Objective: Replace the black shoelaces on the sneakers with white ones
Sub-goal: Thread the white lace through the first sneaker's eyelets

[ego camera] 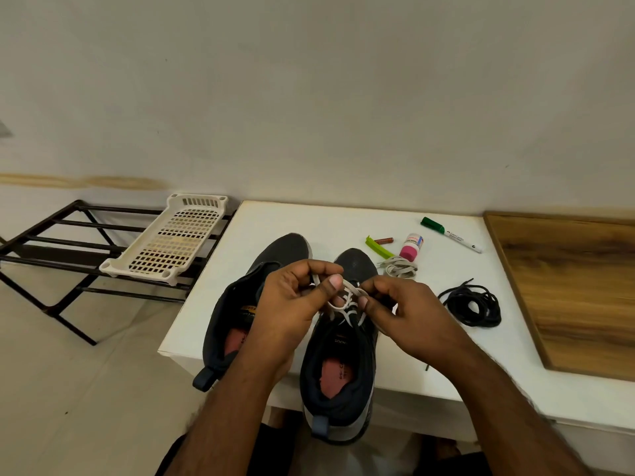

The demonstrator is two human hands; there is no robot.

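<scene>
White lace (344, 297) pinched by left hand (292, 304) and right hand (409, 314); insole writing unreadable.

The left hand (295, 304) covered the tongue and lacing area of the left sneaker (251, 304), so its eyelets could not be seen. Both hands' fingers (369, 293) hid much of the white lace (347, 300) on the right sneaker (343, 372), so how the loop crossed could not be told. The right hand (409, 314) concealed that sneaker's outer side. Beyond that sneaker's toe, print on the pink-capped bottle (411, 247) and the marker (452, 234) was too small to read. Left of the sneakers, the black rack (68, 242) ran past the picture's edge.
</scene>
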